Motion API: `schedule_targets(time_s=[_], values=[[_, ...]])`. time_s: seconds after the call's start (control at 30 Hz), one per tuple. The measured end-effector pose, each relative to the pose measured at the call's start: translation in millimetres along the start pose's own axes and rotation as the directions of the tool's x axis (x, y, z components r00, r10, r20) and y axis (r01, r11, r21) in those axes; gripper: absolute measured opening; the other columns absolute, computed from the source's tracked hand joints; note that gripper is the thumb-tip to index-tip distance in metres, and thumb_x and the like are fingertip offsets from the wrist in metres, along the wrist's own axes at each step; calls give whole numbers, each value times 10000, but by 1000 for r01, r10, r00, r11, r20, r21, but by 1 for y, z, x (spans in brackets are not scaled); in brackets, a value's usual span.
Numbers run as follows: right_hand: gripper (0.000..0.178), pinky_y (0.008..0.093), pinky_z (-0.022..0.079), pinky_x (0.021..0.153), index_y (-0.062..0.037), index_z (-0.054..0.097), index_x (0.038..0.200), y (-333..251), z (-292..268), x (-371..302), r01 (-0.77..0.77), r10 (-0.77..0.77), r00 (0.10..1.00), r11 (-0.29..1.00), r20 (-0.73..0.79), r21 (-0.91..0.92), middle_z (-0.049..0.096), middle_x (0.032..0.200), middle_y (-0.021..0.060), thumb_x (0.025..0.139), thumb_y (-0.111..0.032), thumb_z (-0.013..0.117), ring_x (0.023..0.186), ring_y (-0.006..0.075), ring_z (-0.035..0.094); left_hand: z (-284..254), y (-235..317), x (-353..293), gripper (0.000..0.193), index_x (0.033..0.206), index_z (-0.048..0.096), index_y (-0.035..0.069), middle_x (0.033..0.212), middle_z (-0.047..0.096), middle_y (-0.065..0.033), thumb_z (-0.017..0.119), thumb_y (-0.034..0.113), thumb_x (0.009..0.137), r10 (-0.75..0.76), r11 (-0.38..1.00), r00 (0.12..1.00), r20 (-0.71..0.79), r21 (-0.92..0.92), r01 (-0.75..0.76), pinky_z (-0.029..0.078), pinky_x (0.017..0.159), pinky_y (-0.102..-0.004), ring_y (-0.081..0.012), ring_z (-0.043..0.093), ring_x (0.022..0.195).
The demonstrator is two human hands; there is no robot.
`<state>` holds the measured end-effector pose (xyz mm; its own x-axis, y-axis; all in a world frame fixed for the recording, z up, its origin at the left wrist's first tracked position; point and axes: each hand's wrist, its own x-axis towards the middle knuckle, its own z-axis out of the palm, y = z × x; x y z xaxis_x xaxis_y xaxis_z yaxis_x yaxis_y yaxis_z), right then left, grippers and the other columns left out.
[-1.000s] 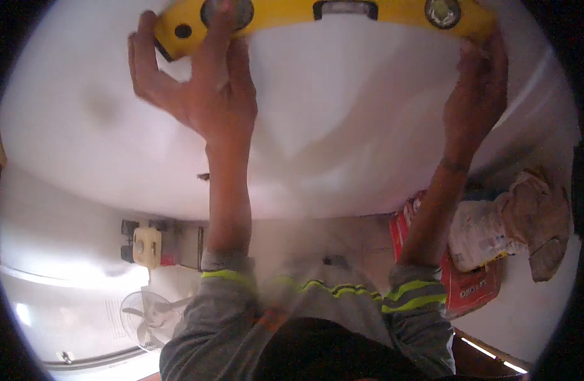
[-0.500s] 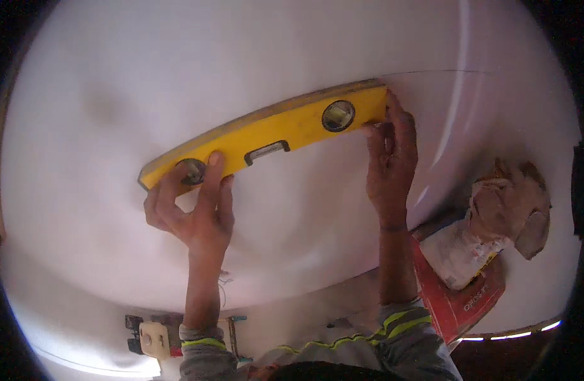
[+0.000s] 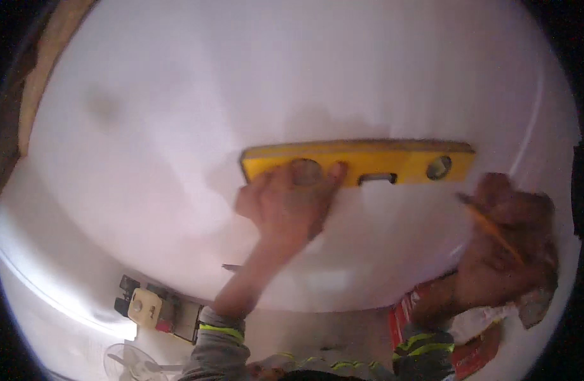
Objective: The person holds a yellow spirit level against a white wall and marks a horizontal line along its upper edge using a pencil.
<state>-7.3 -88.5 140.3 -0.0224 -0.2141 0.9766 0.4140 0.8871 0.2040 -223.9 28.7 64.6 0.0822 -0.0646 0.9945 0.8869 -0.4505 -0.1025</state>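
A yellow spirit level (image 3: 349, 166) with a dark upper edge lies nearly horizontal against a smooth white surface (image 3: 292, 70). My left hand (image 3: 282, 203) grips the level near its left end, the fingers covering part of the round vial there. The small middle window and the right vial show uncovered. To the right, below the level's right end and apart from it, my right hand (image 3: 511, 247) closes round a thin orange pencil (image 3: 495, 230). Its dark tip points up and left. Motion smears both hands somewhat.
Red packaging (image 3: 476, 352) and a whitish bag (image 3: 473, 324) are at the lower right, partly behind my right arm. A cream-coloured machine (image 3: 141, 307) and a fan (image 3: 130, 363) appear lower left. A brown strip (image 3: 43, 82) borders the white surface at upper left.
My right hand has let go of the level's right end, dropped down and right, and now holds a pencil. The level sits further right in view and more horizontal, my left hand still on it.
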Motion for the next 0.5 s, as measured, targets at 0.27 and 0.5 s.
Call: schedule_targets(time_s=[0.27,0.5], values=[[112,239,462,699,-22,585,961,15,121,22,-552,453,690,834,564,5,594,866,51,856,18,589,772,82,543,1,-18,-14,138,826,757,195,1087,636,-48,803,207,695,-46,967,997,-61,-254,29,452,723,-374,-241,572,984],[50,235,465,658,8,580,854,22,156,22,-571,477,614,818,629,-63,605,793,45,897,-2,604,730,67,553,3,-29,-27,237,837,761,235,1148,606,-40,763,159,613,0,916,996,-88,-401,-35,456,716,-350,-236,558,980]])
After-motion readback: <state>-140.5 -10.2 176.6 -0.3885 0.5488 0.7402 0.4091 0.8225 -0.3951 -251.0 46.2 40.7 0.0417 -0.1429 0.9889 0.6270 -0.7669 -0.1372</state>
